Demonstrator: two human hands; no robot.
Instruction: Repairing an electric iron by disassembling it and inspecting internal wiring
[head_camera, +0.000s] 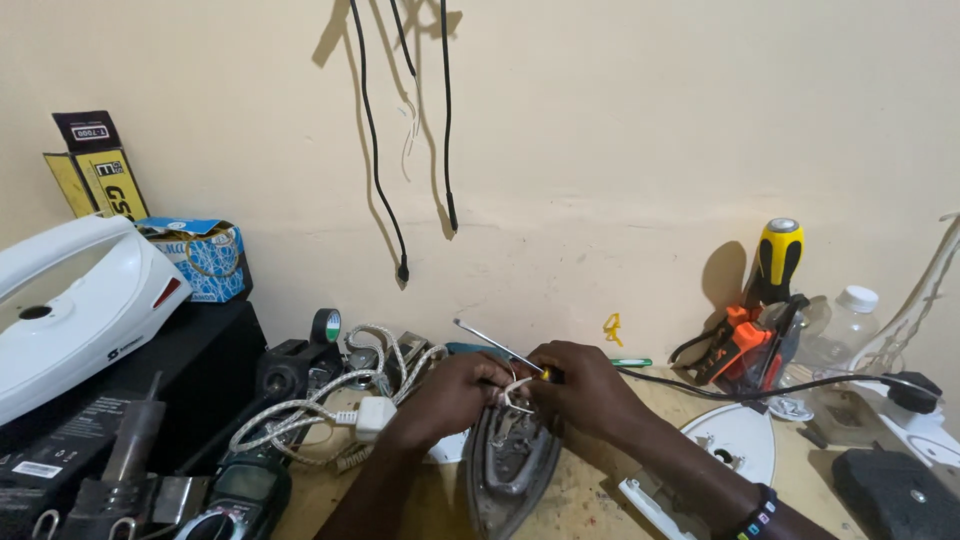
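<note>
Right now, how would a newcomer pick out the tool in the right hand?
Start at the bare grey metal iron soleplate lying mid-bench. Both hands meet above its tip; the right hand grips a slim silver-shafted screwdriver slanting up to the left. Unlike the white wires beside it, it is straight and rigid.

Colours on my bench, mostly black, white and grey.

My left hand (455, 390) pinches white wires (515, 392); my right hand (585, 385) holds a screwdriver (497, 347) with a silver shaft and yellow-black handle. Iron soleplate (512, 455) is dull grey, scorched brownish. Braided cord (330, 395) is white with grey flecks, plug (374, 413) white. Iron cover (70, 310) is white with a red patch. Box (205, 258) is blue, tape roll (326, 326) black and green, torch (778, 258) yellow and black, wall (620, 130) cream, wristband (757, 518) multicoloured beads.
</note>
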